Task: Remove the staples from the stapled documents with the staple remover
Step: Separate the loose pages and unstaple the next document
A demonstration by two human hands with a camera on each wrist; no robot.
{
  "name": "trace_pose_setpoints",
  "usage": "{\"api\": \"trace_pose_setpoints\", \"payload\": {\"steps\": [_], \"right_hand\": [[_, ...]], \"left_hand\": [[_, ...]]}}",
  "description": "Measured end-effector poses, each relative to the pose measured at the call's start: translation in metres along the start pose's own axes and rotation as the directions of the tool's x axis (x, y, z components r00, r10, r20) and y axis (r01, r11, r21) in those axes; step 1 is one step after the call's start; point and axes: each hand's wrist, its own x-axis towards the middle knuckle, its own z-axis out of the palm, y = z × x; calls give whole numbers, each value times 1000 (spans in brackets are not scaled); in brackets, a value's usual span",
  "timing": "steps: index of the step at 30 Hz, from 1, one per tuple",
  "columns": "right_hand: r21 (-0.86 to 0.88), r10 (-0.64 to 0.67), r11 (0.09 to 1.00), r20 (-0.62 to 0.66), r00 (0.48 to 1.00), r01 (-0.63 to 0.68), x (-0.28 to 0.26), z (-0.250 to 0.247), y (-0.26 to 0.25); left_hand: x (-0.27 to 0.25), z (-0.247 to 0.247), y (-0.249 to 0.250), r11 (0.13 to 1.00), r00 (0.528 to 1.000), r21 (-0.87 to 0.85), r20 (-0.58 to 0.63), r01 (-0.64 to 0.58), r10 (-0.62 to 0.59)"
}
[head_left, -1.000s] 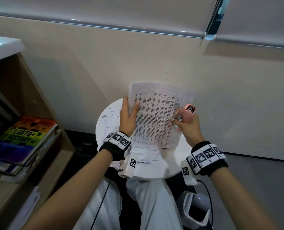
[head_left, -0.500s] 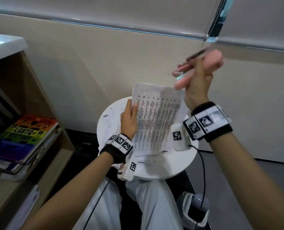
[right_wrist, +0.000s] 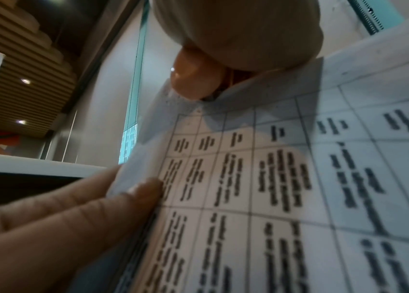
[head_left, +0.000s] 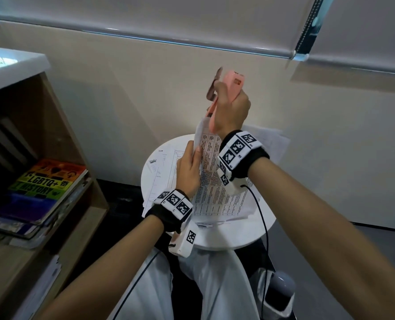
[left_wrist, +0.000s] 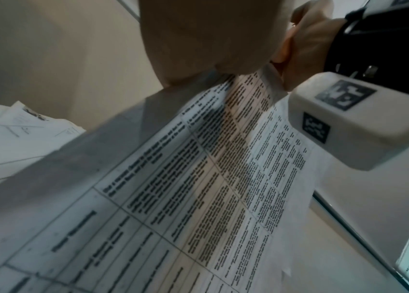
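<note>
My left hand [head_left: 189, 167] grips the left edge of a stapled document [head_left: 215, 181], a printed table on white sheets held tilted above the round table. My right hand [head_left: 231, 107] is wrapped round a pink staple remover [head_left: 224, 98], held upright with its lower tip at the document's top left corner. In the right wrist view the pink tool tip [right_wrist: 195, 79] meets the paper corner [right_wrist: 248, 158], and my left fingers [right_wrist: 72, 214] hold the sheets' edge. The left wrist view shows the document [left_wrist: 198, 188] from below. The staple itself is not visible.
A small round white table [head_left: 226, 236] holds more loose papers [head_left: 159, 167]. A wooden shelf [head_left: 60, 125] with a rainbow-covered book [head_left: 48, 181] stands at the left. The wall is close behind. My knees sit under the table's near edge.
My right hand rose from the document's right side, swung up high, then came down and left with the remover to the top left corner. The left hand shifted the sheets slightly.
</note>
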Motion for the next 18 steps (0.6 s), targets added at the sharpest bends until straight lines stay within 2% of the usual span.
{"api": "trace_pose_setpoints", "payload": {"steps": [5,8,10,18], "right_hand": [[-10,-28,1000,31,999,28,-2,7,0],[55,-43,997,-45,998,45,0,7,1],[112,-29,993,-76,997,38,3,6,3],[41,-87,995,-46,995,89,2,1,6]], "left_hand": [[1,-2,-3,999,999,-6,-28,37,-37],[6,-5,-2,998,997,1,-43,68,-68],[8,-6,-1,998,998,22,-34,60,-59],[9,0,7,1000,1000,0,-9,13,-13]]}}
